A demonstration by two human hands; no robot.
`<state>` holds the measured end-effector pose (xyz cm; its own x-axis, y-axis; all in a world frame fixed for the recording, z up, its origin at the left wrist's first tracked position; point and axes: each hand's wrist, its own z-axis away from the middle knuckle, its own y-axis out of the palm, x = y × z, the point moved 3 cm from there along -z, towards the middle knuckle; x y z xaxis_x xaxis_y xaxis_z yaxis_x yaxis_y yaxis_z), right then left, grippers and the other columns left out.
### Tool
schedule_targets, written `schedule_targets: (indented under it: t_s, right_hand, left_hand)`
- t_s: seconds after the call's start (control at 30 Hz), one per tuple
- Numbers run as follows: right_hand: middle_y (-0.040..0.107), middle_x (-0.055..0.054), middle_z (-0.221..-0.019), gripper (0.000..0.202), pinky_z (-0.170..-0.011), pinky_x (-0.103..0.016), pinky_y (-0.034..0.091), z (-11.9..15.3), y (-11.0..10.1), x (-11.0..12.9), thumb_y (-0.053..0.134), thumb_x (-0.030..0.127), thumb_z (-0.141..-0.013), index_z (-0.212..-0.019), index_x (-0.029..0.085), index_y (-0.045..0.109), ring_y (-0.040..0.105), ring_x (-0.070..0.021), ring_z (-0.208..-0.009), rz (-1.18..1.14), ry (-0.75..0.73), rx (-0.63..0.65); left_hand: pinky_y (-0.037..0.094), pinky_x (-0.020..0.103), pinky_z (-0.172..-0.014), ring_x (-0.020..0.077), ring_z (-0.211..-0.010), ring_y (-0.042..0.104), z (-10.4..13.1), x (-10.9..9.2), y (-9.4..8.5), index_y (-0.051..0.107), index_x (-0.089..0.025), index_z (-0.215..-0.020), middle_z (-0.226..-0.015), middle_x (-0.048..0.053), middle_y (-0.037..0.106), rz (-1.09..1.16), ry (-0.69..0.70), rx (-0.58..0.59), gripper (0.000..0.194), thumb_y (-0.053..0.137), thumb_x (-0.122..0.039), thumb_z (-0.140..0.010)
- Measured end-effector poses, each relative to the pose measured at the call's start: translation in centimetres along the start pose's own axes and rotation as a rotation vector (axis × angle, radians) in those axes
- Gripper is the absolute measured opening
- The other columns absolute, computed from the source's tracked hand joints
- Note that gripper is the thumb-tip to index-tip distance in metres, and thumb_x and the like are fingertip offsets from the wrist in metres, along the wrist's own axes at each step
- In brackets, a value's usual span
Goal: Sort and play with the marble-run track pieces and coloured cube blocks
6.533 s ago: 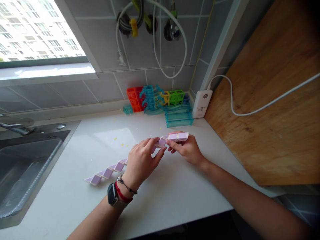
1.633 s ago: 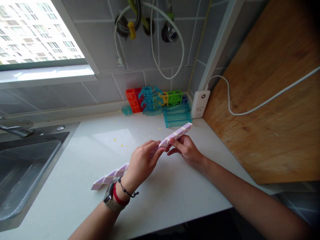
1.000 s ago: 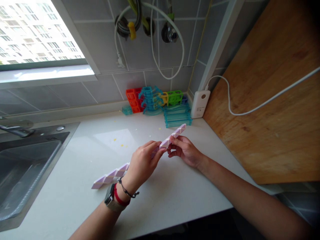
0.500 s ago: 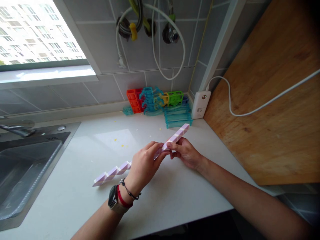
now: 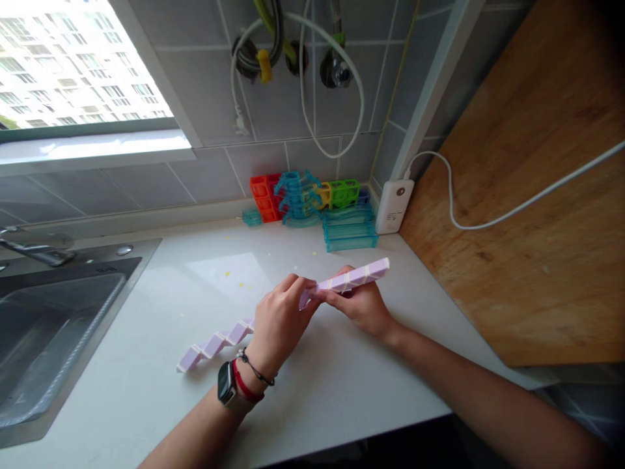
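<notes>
A long purple and white segmented strip point(image 5: 355, 276) runs through both hands above the white counter. My left hand point(image 5: 283, 314) grips its middle between thumb and fingers and covers part of it. Beyond the left wrist, a zigzag stretch of purple segments point(image 5: 215, 344) extends down to the left; its link to the held part is hidden behind the hand. My right hand point(image 5: 365, 303) holds the straighter part from below, thumb toward the left hand, and the far end points up to the right.
Red point(image 5: 266, 197), clear blue point(image 5: 349, 228) and green point(image 5: 344, 193) plastic pieces lie along the tiled wall. A white power bank point(image 5: 394, 205) with a cable leans in the corner beside a wooden board point(image 5: 527, 195). At left is a sink point(image 5: 53, 339). Yellow bits dot the counter point(image 5: 195, 410).
The right part of the strip has swung down to the right and turned, showing broader purple faces. My right hand has rotated with it. The zigzag part at left has also turned slightly.
</notes>
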<state>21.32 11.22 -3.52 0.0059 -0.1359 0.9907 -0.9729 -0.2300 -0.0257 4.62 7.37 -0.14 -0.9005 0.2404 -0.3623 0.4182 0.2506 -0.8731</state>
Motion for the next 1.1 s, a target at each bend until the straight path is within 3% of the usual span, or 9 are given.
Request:
schedule_targets:
  t_s: [0.2,0.37,0.47,0.6,0.7,0.8,0.97,1.1]
  right_hand:
    - [0.058,0.003,-0.072,0.036,-0.057,-0.025,0.042,0.7,0.2,0.2,0.087,0.043,-0.076,-0.085,0.021,0.059,0.051,-0.0127,-0.062,0.075,-0.073,-0.004]
    - [0.063,0.001,-0.083,0.037,-0.060,-0.026,0.045,0.4,0.6,0.0,0.086,0.043,-0.077,-0.096,0.023,0.062,0.057,-0.0144,-0.068,0.054,-0.025,0.120]
    - [0.066,-0.001,-0.089,0.033,-0.063,-0.027,0.047,0.1,0.5,-0.1,0.080,0.045,-0.083,-0.102,0.023,0.065,0.059,-0.0156,-0.073,0.039,0.001,0.136]
    - [0.066,-0.002,-0.088,0.029,-0.059,-0.027,0.049,-0.9,-0.5,0.0,0.075,0.045,-0.087,-0.101,0.021,0.067,0.058,-0.0143,-0.067,0.001,-0.016,0.055]
    - [0.064,-0.001,-0.082,0.029,-0.053,-0.027,0.049,-1.5,-0.9,0.0,0.076,0.046,-0.085,-0.096,0.020,0.068,0.057,-0.0137,-0.062,-0.045,-0.011,0.033]
    - [0.063,0.000,-0.077,0.031,-0.054,-0.027,0.051,-1.7,-0.8,-0.4,0.075,0.046,-0.086,-0.100,0.020,0.066,0.058,-0.0141,-0.062,-0.065,0.019,0.076]
    - [0.066,-0.002,-0.086,0.037,-0.057,-0.028,0.054,-1.5,-0.5,-1.0,0.075,0.049,-0.086,-0.108,0.021,0.066,0.061,-0.0155,-0.067,-0.037,0.028,0.149]
    - [0.066,-0.001,-0.082,0.034,-0.060,-0.028,0.054,-1.4,-0.5,-1.1,0.074,0.050,-0.087,-0.106,0.022,0.067,0.062,-0.0166,-0.072,-0.016,0.043,0.188]
  left_hand:
    - [0.043,0.027,-0.058,0.0178,-0.076,0.068,0.2,-0.2,-0.5,0.066,-0.023,-0.096,-0.096,0.001,0.071,-0.032,-0.008,-0.064,0.019,0.074,-0.039,-0.089]
    - [0.046,0.027,-0.064,0.0174,-0.080,0.067,0.2,0.0,-0.6,0.067,-0.024,-0.102,-0.097,0.000,0.071,-0.010,0.046,-0.108,0.016,0.074,-0.024,-0.088]
    - [0.048,0.027,-0.069,0.0178,-0.083,0.068,0.0,0.1,-0.5,0.066,-0.026,-0.106,-0.101,0.001,0.072,-0.010,0.086,-0.112,0.017,0.072,-0.029,-0.091]
    - [0.048,0.029,-0.066,0.0199,-0.082,0.071,-0.2,0.4,-0.4,0.062,-0.025,-0.121,-0.105,0.002,0.075,-0.078,0.044,-0.076,0.034,0.070,-0.043,-0.093]
    - [0.047,0.029,-0.063,0.0192,-0.078,0.071,-0.2,0.5,-0.3,0.061,-0.026,-0.121,-0.103,0.002,0.075,-0.074,0.027,-0.037,0.030,0.062,-0.044,-0.097]
    - [0.047,0.029,-0.063,0.0202,-0.080,0.072,-0.2,0.6,-0.2,0.060,-0.026,-0.121,-0.105,0.003,0.075,-0.052,0.016,-0.006,0.030,0.061,-0.044,-0.098]
    - [0.046,0.030,-0.063,0.0233,-0.084,0.072,-0.4,0.5,-0.4,0.062,-0.024,-0.118,-0.100,0.005,0.076,-0.044,0.031,0.045,0.032,0.053,-0.049,-0.101]
    - [0.048,0.035,-0.076,0.0249,-0.089,0.071,-0.6,0.3,-0.8,0.065,-0.023,-0.112,-0.099,0.005,0.076,-0.025,0.050,-0.020,0.025,0.056,-0.044,-0.101]
